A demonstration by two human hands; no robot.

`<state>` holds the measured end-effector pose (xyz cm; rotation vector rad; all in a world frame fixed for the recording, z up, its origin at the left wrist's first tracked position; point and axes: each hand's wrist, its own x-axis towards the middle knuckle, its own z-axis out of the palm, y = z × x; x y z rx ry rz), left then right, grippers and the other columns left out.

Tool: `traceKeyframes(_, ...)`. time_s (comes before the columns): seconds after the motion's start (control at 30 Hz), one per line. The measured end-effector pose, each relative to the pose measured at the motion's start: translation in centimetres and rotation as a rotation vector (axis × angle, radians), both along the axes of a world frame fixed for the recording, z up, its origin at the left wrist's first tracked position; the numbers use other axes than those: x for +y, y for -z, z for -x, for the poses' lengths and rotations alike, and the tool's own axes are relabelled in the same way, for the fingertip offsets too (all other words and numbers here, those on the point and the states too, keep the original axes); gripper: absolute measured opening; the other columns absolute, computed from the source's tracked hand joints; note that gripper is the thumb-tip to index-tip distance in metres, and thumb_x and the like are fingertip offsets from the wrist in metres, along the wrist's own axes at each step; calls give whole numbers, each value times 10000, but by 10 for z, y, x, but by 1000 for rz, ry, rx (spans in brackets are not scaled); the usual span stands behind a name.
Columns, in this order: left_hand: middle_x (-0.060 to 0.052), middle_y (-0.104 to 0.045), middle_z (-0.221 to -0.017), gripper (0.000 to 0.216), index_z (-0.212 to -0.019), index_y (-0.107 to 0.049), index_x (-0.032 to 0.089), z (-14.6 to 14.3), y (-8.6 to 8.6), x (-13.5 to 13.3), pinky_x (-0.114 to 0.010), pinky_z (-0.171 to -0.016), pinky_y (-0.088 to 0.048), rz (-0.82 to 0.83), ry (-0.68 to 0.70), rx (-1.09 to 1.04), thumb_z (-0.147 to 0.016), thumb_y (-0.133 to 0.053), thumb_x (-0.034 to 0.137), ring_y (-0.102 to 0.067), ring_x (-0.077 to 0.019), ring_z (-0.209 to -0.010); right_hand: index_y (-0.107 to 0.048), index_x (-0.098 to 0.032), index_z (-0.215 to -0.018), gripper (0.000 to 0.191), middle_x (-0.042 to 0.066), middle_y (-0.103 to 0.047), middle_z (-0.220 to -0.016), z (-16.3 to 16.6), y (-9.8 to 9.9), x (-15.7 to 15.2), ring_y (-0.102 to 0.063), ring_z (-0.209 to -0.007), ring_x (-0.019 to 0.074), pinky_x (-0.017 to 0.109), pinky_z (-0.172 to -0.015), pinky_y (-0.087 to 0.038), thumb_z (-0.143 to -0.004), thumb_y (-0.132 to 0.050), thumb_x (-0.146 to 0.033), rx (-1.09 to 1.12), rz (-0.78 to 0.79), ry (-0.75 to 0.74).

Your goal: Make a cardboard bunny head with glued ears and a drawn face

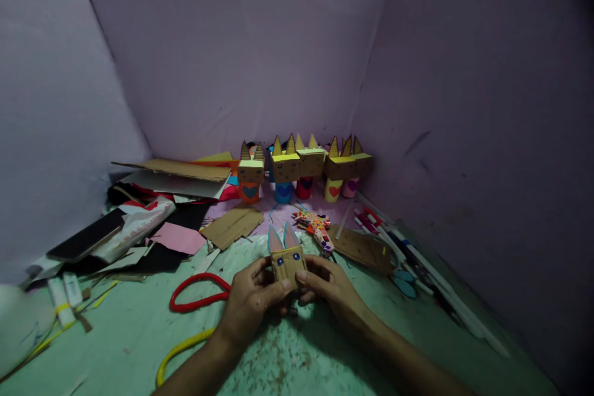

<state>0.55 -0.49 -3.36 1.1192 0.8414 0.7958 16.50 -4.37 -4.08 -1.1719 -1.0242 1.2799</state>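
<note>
You hold a small brown cardboard box head with two pointed, blue-edged pink ears [288,265] over the near middle of the pale green desk [116,349]. Your left hand [253,300] and right hand [328,284] are both closed on it, thumbs on the lower front, fingers curled round the sides and partly hidden. That grip probably keeps the box steady while leaving its drawn eyes and ears uncovered; you have it facing you. Whether its underside touches the desk, I cannot tell.

The row of figures with cardboard box heads on coloured cylinders [285,170] stands at the back, likely to stay out of your way.

To your left, a red loop-shaped handle [199,305] lies just beside your hand, with a yellow curved handle [185,343] near your forearm, so room is tight there. Heaped cardboard and paper sheets [185,168] crowd the far left; slim coloured pens [366,223] line the right wall [477,136]. The barest desk is between your forearms and right of your right hand.
</note>
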Motion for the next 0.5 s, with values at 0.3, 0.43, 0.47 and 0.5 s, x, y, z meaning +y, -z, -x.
traceKeyframes(0.3, -89, -682, -806, 520, -1083, -583, 83, 1, 2, 0, -231, -457, -478, -32, 18, 39, -663, -706, 363, -590, -154, -581, -721, -136, -941, 506, 92, -697, -847, -1, -3, -1, -593, -716, 174, 199, -479, -467, -641, -718, -543, -71, -12, -10)
traceKeyframes(0.43, -85, -683, -834, 487, -1078, -577, 98, 1, 1, -1, -215, -443, -461, -43, 29, 42, -678, -695, 350, -596, -145, -567, -709, -152, -965, 471, 92, -709, -893, -2, -4, -3, -617, -787, 201, 215, -512, -475, -662, -718, -512, -71, -15, -36)
traceKeyframes(0.47, -87, -684, -847, 488, -1082, -572, 101, 1, 0, -1, -214, -438, -458, -45, 34, 39, -678, -697, 345, -600, -148, -572, -704, -156, -974, 466, 91, -712, -904, -3, -4, -3, -623, -799, 205, 221, -521, -479, -658, -728, -497, -59, -9, -38)
traceKeyframes(0.5, -90, -684, -862, 492, -1090, -565, 105, 1, 0, -2, -219, -443, -466, -45, 40, 28, -679, -699, 340, -612, -160, -594, -700, -159, -982, 466, 90, -715, -907, -3, -4, -3, -629, -801, 207, 227, -531, -483, -649, -740, -482, -42, -2, -39)
